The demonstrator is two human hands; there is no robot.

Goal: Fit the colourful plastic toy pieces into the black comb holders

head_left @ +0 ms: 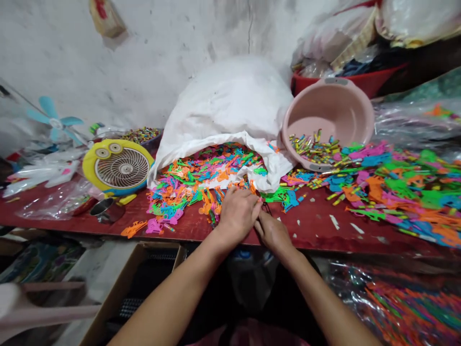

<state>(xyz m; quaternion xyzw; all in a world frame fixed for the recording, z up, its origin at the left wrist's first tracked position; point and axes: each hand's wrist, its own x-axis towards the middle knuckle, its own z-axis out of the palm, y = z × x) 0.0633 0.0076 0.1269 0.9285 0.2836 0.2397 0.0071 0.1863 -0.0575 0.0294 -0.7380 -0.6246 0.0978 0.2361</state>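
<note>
Close together at the front edge of the red table (pixel 309 230) are my left hand (pixel 237 211) and my right hand (pixel 273 230). The fingers of both are curled and meet around something too small to make out; a bit of dark, thin material shows by the right fingers. Just behind them lies the mouth of a white sack (pixel 230 101), with many colourful plastic pieces (pixel 173 192) spilling out. Some orange pieces (pixel 209 204) lie beside my left hand. A larger colourful heap (pixel 403 182) spreads to the right.
A pink basin (pixel 331 110) tilts at the right with small yellow-banded sticks (pixel 313 146) inside. A yellow fan (pixel 120 166), a metal cup (pixel 107 210) and a blue-bladed fan (pixel 55 122) stand left. Below the table are a cardboard box (pixel 108 298) and a bag of pieces (pixel 410 307).
</note>
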